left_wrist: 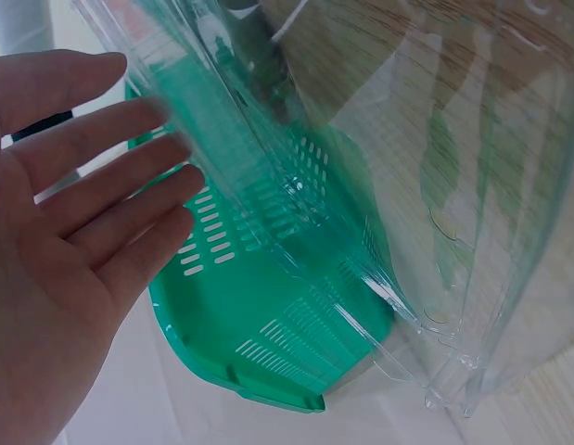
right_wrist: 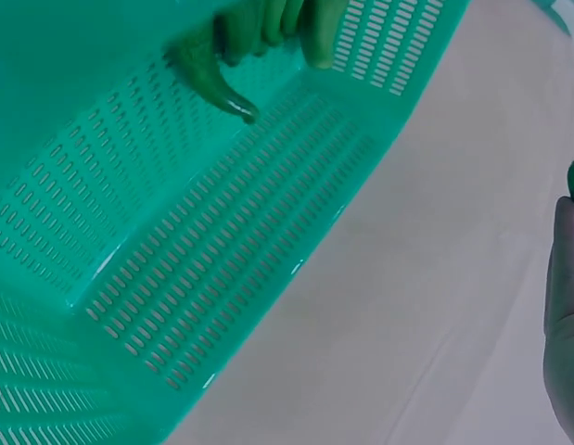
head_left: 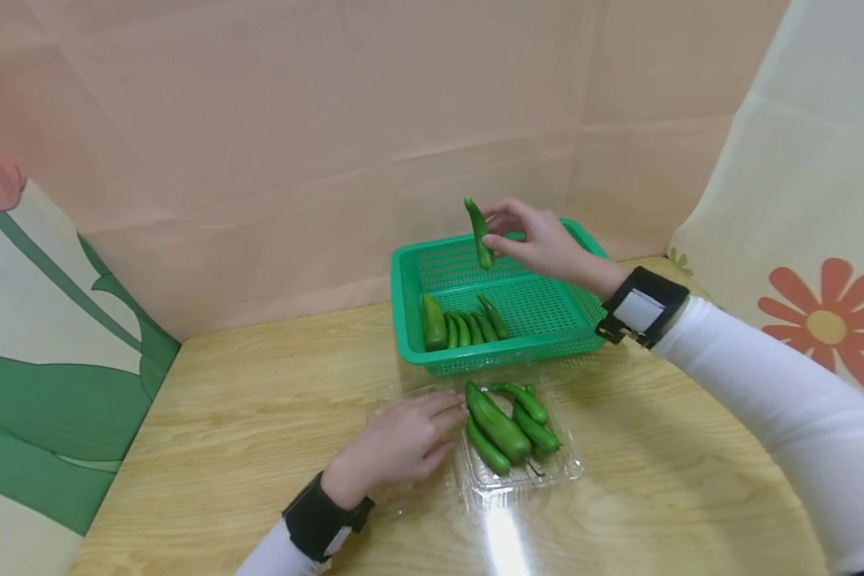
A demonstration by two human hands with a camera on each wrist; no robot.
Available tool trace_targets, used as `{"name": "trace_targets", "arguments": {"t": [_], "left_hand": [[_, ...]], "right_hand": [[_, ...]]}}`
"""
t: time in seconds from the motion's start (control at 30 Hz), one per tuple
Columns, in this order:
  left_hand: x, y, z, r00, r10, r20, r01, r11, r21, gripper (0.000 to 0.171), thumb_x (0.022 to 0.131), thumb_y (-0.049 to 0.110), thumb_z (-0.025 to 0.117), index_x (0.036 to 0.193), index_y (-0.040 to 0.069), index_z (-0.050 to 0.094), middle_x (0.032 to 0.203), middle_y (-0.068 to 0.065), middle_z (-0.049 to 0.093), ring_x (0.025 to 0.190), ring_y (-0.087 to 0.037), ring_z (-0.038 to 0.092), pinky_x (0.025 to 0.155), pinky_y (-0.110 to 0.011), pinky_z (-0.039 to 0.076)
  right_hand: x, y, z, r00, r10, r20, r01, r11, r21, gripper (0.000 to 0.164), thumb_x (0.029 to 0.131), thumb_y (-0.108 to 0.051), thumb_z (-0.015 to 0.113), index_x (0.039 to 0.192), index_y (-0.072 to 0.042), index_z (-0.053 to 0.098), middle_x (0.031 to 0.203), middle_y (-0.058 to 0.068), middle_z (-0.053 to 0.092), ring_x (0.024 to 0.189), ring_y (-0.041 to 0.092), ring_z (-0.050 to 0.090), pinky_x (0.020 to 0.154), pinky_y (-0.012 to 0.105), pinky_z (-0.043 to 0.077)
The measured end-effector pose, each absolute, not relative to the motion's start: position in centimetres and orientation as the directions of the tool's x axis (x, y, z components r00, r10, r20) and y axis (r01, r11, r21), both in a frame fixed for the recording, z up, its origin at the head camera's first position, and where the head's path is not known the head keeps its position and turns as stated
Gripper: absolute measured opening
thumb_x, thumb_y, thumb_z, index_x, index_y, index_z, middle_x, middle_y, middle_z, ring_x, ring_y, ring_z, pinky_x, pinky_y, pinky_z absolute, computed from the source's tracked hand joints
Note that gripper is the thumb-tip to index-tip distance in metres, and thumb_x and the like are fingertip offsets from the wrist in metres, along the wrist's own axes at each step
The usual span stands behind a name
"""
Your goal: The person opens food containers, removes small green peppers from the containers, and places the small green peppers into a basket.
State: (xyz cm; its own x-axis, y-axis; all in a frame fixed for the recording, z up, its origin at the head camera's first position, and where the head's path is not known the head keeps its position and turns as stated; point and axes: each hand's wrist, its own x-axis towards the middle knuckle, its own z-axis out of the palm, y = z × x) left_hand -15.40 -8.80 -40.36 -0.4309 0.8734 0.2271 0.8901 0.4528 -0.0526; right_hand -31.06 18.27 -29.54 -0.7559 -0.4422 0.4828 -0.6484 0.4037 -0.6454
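My right hand (head_left: 540, 240) pinches a slim green pepper (head_left: 479, 234) between thumb and fingers, holding it upright over the green plastic basket (head_left: 403, 296). Along the basket's left front lie a thicker green pepper (head_left: 434, 322) and several slim ones (head_left: 464, 328). My left hand (head_left: 403, 436), fingers extended, is over the lid side of a clear clamshell box (head_left: 572, 468), fingertips beside the peppers. In that box sit a large green pepper (head_left: 497, 422) and several smaller ones (head_left: 535, 432). The left wrist view shows the fingers (left_wrist: 129, 176) loosely spread next to the clear plastic (left_wrist: 361, 102).
All of this stands on a wood-grain table (head_left: 259, 432), the basket behind the box. A plain pinkish covering (head_left: 295, 160) rises just behind the basket. Flower-patterned sheets (head_left: 828, 324) hang at the left and right sides.
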Motion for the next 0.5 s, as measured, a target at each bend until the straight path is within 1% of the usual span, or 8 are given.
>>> {"name": "trace_targets", "arguments": {"t": [0.13,0.23,0.4,0.5], "left_hand": [[-15.5,-8.8,-40.4,-0.435,0.872,0.223,0.889,0.456,-0.05,0.043,0.087,0.023,0.064,0.125,0.003,0.059,0.133,-0.014,0.057,0.126,-0.024,0.052,0.111,-0.035,0.04],[-15.5,-8.8,-40.4,-0.438,0.872,0.219,0.887,0.458,-0.051,0.043,0.087,0.023,0.064,0.125,0.003,0.059,0.133,-0.014,0.057,0.126,-0.024,0.052,0.111,-0.034,0.039],[-15.4,-8.8,-40.2,-0.441,0.871,0.218,0.885,0.462,-0.055,0.043,0.088,0.024,0.064,0.125,0.004,0.059,0.133,-0.013,0.057,0.127,-0.024,0.052,0.111,-0.034,0.039],[-15.4,-8.8,-40.2,-0.435,0.872,0.222,0.887,0.458,-0.062,0.043,0.087,0.024,0.064,0.125,0.005,0.059,0.133,-0.013,0.057,0.126,-0.024,0.052,0.111,-0.034,0.04]], "right_hand": [[-32.5,18.2,-29.7,-0.768,-0.439,0.467,-0.633,0.408,-0.658,0.038,0.09,-0.017,0.064,0.125,-0.008,0.052,0.106,0.008,0.067,0.091,0.012,0.064,0.072,0.026,0.06],[-33.5,18.2,-29.9,-0.783,-0.432,0.447,-0.613,0.411,-0.675,0.039,0.09,-0.018,0.064,0.125,-0.007,0.05,0.107,0.007,0.066,0.092,0.012,0.064,0.073,0.027,0.06],[-34.9,18.0,-30.4,-0.811,-0.427,0.399,-0.568,0.413,-0.712,0.041,0.09,-0.016,0.064,0.125,-0.005,0.047,0.108,0.009,0.064,0.095,0.015,0.063,0.075,0.032,0.061],[-35.7,17.8,-30.6,-0.825,-0.428,0.369,-0.544,0.427,-0.722,0.041,0.09,-0.014,0.064,0.125,-0.004,0.045,0.11,0.011,0.062,0.097,0.018,0.063,0.076,0.032,0.061]]}}
